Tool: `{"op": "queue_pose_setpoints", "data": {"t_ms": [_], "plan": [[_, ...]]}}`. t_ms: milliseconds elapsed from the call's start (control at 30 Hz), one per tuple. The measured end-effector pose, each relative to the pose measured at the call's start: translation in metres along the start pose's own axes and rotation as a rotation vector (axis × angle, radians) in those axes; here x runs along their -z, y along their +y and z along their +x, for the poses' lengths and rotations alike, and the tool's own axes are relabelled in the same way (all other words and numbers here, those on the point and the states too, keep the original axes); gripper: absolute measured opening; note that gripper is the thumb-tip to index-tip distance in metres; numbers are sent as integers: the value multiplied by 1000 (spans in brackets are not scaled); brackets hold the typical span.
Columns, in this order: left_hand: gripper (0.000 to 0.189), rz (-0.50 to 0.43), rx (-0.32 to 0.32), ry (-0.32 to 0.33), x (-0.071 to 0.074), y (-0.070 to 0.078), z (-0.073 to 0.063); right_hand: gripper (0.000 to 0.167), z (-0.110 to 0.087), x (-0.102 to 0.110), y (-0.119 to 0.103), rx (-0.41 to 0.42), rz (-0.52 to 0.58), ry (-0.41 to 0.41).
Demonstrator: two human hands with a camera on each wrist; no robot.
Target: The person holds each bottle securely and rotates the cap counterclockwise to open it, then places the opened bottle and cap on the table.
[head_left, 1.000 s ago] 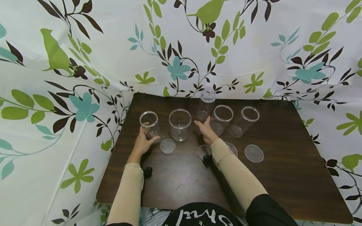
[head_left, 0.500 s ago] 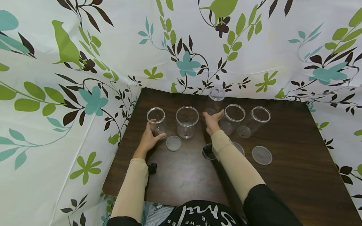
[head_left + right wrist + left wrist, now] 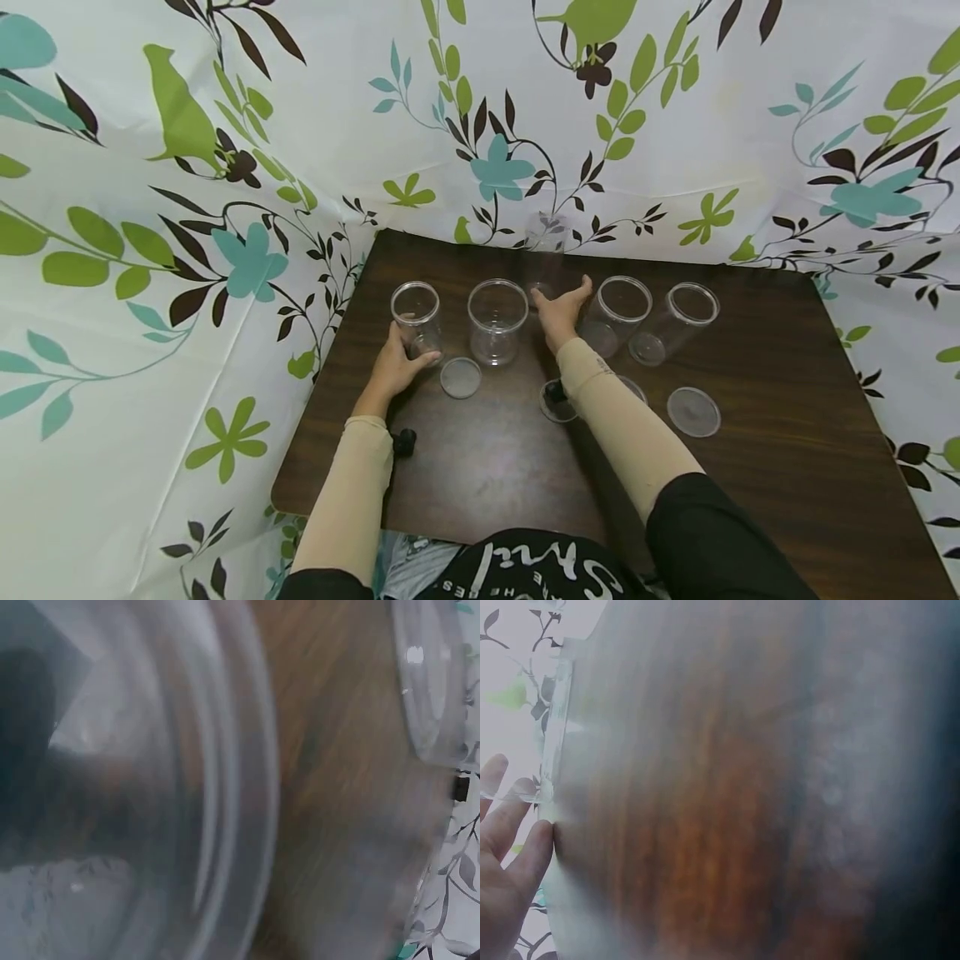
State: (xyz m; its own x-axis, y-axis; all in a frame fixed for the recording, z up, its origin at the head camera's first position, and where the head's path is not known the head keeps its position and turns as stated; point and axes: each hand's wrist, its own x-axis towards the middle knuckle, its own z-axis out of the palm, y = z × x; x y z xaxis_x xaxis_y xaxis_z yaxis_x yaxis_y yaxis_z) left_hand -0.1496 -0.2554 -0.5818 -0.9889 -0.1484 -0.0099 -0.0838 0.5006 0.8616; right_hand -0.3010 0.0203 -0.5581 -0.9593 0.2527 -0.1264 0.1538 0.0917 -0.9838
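My left hand holds the leftmost clear plastic jar, fingers behind it and thumb at its front. In the left wrist view, the left hand's fingers show against a clear edge. My right hand is spread just in front of a faint, blurred tall clear jar at the back of the table. An open clear jar stands between the hands. Two more, a wide jar and a slimmer jar, stand right of the right hand.
Round clear lids lie before the jars: one lid near the left hand, one lid under the right wrist, one partly hidden by the sleeve, and another lid farther right. The brown table ends at a patterned cloth.
The back jar has shifted left, and my right hand has spread wider below it. The left hand stays at the leftmost jar. The head view has swung slightly.
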Motion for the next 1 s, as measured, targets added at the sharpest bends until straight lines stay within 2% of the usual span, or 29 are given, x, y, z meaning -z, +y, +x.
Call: {"op": "queue_pose_setpoints", "data": {"t_ms": [67, 200, 333, 467, 567, 667, 767, 900, 1000], "plan": [[87, 20, 5, 2, -1, -2, 0, 109, 1, -3, 1, 20, -29, -38], [88, 41, 11, 2, -5, -3, -1, 118, 4, -5, 4, 28, -93, -126], [90, 33, 26, -25, -11, -1, 0, 127, 11, -3, 12, 76, -182, -274], [91, 35, 44, -57, -17, 2, 2, 129, 16, 0, 16, 140, -261, -432], [91, 33, 38, -53, -18, 5, 3, 128, 18, -1, 15, 164, -285, -492], [91, 41, 33, -46, -17, 6, 3, 122, 19, -6, 13, 176, -294, -479], [90, 42, 31, -42, -15, 4, 2, 105, 20, -13, 12, 201, -301, -423], [90, 42, 37, -34, -8, -1, 0, 82, 17, -22, 13, 229, -220, -363], [94, 54, 47, -19, -1, -6, -2, 78, 11, -27, 12, 223, -160, -298]]}}
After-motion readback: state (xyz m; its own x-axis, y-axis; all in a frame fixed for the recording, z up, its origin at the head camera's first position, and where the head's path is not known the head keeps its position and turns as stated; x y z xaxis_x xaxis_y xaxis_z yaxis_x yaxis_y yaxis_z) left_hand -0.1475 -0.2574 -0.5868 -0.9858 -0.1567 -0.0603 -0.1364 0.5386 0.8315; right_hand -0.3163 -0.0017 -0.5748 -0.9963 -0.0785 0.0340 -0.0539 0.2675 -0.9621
